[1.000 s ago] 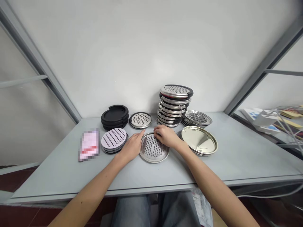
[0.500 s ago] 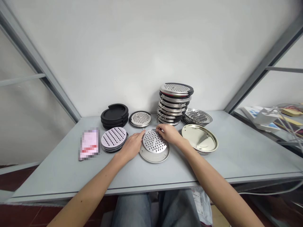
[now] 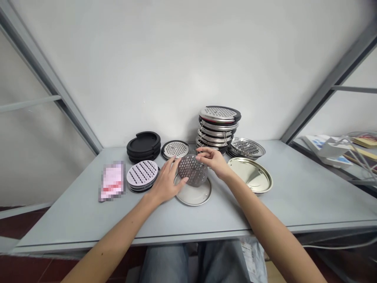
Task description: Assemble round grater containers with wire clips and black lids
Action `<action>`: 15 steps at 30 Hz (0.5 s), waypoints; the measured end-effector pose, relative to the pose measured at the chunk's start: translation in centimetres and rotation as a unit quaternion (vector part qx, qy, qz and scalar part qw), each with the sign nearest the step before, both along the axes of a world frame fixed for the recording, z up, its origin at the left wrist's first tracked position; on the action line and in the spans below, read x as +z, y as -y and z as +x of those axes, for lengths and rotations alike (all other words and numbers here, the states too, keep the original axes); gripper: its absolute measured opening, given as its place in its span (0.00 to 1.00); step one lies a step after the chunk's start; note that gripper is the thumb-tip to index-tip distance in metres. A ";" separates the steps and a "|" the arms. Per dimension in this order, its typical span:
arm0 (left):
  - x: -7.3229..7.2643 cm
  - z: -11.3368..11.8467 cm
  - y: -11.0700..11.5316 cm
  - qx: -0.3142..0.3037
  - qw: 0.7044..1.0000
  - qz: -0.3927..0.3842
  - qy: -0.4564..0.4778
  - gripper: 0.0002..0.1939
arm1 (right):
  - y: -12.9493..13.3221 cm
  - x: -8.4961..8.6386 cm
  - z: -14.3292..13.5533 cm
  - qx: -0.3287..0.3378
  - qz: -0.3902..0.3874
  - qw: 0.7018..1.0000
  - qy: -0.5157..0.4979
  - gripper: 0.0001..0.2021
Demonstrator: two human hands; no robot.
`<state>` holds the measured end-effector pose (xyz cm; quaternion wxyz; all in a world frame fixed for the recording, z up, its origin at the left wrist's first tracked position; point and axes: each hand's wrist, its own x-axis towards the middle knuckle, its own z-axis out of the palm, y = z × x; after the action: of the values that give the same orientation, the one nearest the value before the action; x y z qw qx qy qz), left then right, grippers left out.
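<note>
A round perforated grater disc (image 3: 193, 170) is tilted up above a shallow round metal tray (image 3: 194, 198) in the middle of the table. Its face looks darker, turned out of the light. My right hand (image 3: 215, 162) pinches the disc at its upper right edge. At the left edge, my left hand (image 3: 166, 181) has its thumb over the disc's front and its fingers along the rim. Just left of that hand is a stack of grater discs (image 3: 142, 173). Several shiny round trays (image 3: 250, 175) are stacked right of my right forearm.
Black ring-shaped holders (image 3: 143, 143) are piled at the back left. Beside them lies a black-rimmed grater (image 3: 176, 149). A tall stack of rimmed graters (image 3: 219, 127) stands against the wall, with more grater plates (image 3: 246, 147) to its right. A pink packet (image 3: 112, 181) lies at left.
The grater disc, which lay over the tray with its bright face up, is now tipped up and darker. My left thumb has moved onto its front.
</note>
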<state>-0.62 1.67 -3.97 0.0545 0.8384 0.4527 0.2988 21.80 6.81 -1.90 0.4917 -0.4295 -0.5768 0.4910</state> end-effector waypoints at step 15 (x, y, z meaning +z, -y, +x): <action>2.9 1.5 -0.2 0.012 0.999 -0.008 -0.043 0.63 | 1.2 -0.3 -1.9 0.069 -0.125 0.962 -0.234 0.18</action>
<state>0.91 1.91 -1.04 0.0376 0.8446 0.4669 0.2592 19.85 5.57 -2.19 0.5209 -0.3195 -0.4078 0.6785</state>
